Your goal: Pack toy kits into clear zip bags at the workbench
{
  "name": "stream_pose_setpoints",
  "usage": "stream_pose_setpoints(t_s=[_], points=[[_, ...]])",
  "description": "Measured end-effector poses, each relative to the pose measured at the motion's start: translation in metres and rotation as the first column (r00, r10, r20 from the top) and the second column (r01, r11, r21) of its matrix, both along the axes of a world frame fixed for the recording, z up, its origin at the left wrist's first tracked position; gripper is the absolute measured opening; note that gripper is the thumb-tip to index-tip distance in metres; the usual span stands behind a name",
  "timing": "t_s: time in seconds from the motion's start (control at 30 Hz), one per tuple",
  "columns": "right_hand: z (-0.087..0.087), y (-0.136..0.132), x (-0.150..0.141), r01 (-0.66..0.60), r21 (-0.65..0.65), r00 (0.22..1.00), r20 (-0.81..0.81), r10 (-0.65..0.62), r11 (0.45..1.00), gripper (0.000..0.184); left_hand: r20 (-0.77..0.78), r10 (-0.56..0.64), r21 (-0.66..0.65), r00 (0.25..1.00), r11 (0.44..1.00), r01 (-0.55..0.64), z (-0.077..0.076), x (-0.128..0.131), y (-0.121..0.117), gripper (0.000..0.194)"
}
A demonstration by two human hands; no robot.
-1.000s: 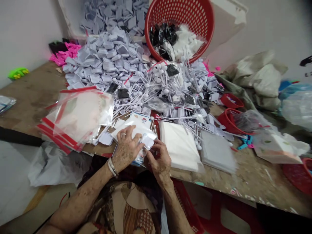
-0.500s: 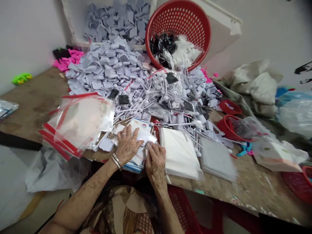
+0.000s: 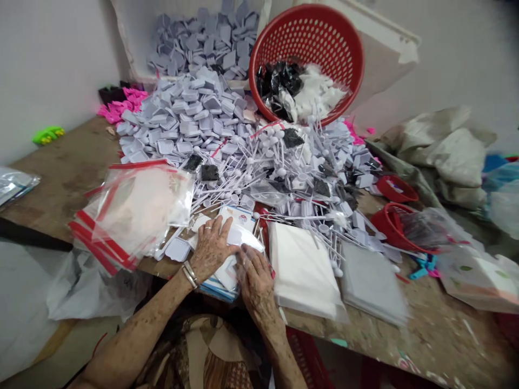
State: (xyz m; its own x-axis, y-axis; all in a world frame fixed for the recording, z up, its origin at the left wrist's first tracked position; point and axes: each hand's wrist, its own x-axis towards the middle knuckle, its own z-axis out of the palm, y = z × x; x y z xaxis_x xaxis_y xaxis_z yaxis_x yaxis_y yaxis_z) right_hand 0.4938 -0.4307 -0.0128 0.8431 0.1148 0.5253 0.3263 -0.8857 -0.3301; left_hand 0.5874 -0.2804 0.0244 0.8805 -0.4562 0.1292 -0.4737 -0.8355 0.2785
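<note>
My left hand (image 3: 211, 249), with a ring and a metal bracelet, lies with fingers spread over a shiny clear plastic bag (image 3: 247, 240). White printed cards with blue edges (image 3: 221, 292) are stacked under it at the table's front edge. At the bag's right side my right hand (image 3: 256, 278) has its fingers bent close together over the plastic, seemingly gripping its edge; the fingertips are partly blurred. Just left of my left hand rests a small pale plastic tray (image 3: 177, 249). Beside my right hand lies a stack of white sheets or bags (image 3: 304, 270).
Red-edged clear bags (image 3: 133, 205) lie at the left. A large heap of pale plastic trays (image 3: 182, 113) and white sticks (image 3: 235, 178) fills the back. A red basket (image 3: 340, 38) leans behind it. Clear bags (image 3: 373, 281) and small red baskets (image 3: 385, 227) are right.
My right hand has shifted up and inward over the bag, closer to my left thumb. My left hand stays spread on the bag. The view has turned slightly left.
</note>
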Motion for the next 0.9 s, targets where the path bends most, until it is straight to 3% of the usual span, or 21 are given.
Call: stream_pose_setpoints(t_s=[0.1,0.17,0.3,0.47,0.63,0.77,0.9], points=[[0.003,0.000,0.000,0.006,0.037,0.999,-0.037,-0.005,0.999,0.052,-0.117,-0.138,-0.166,0.984,0.979,0.117,-0.001,0.007,0.016,0.065],[0.005,-0.002,0.001,-0.010,0.059,0.998,-0.058,0.013,0.998,0.053,-0.175,-0.178,-0.259,0.968,0.957,0.129,0.000,0.010,0.023,0.061],[0.009,-0.008,0.002,-0.084,0.135,0.993,-0.069,0.094,0.987,0.051,-0.210,-0.114,-0.323,0.971,0.946,0.041,0.005,0.013,0.026,0.053],[0.014,-0.007,0.001,-0.121,0.191,0.980,-0.131,0.147,0.974,0.058,-0.271,-0.259,-0.388,0.927,0.911,0.141,0.012,0.015,0.034,0.060],[0.010,-0.001,0.002,-0.099,0.149,0.982,-0.145,0.120,0.984,0.064,-0.263,-0.153,-0.379,0.953,0.925,0.044,0.009,0.017,0.031,0.056],[0.003,0.000,0.001,-0.047,0.131,0.995,-0.080,0.058,0.990,0.054,-0.178,-0.100,-0.382,0.979,0.924,0.025,-0.001,0.014,0.025,0.050],[0.002,0.001,0.004,-0.001,0.038,0.995,-0.102,0.005,0.999,0.057,-0.113,-0.087,-0.326,0.990,0.944,0.046,-0.006,0.010,0.022,0.044]])
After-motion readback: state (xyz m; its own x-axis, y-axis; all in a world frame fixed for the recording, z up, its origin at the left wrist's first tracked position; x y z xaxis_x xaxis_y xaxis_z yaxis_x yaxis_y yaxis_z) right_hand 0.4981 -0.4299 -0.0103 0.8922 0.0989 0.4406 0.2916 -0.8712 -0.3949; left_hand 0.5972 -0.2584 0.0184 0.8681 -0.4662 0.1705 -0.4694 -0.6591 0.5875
